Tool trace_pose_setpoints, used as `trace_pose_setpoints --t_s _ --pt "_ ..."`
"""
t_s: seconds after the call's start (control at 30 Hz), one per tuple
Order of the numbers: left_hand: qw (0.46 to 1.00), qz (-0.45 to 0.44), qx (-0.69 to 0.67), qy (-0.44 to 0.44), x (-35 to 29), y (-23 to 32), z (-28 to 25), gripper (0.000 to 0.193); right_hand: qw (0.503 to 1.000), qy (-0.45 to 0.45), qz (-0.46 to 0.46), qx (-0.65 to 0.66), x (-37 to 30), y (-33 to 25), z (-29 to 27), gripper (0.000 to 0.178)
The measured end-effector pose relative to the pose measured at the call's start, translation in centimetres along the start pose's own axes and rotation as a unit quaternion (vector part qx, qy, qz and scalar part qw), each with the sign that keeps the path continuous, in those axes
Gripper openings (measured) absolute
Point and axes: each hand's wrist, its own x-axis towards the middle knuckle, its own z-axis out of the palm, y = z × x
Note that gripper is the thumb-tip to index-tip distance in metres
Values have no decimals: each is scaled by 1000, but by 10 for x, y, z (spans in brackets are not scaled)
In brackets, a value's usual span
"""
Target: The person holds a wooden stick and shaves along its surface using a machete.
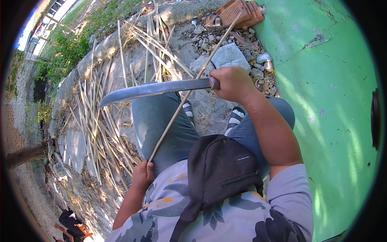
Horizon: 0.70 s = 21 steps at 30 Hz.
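Observation:
A machete with a long grey blade lies across the view, its tip toward the left. My right hand is closed around its handle. A thin strip, apparently split bamboo, slants from near my lap up to the far right, crossing the blade close to the handle. At the strip's near end my left hand is closed on it, over my left thigh. Whether the blade's edge touches the strip I cannot tell.
Several loose pale strips lie heaped on the ground to the left, more farther ahead. Broken concrete and orange roof tiles sit ahead right. A green painted surface borders my right. A black bag rests on my lap.

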Motion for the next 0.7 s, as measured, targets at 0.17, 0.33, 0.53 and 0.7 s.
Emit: trace_pose_setpoints --t_s 0.17,0.33,0.53,0.7 --pt "1000 -3 10 6 1 5 0 47 986 23 163 13 3 48 -6 15" --pt "1000 -4 13 1 1 9 -4 47 991 13 133 4 -1 37 -12 16" --pt "999 -18 -1 -41 1 3 -7 47 999 -33 38 -9 -2 15 2 13" --pt "1000 -16 2 -18 2 11 -4 45 995 -43 93 -10 3 32 6 12"
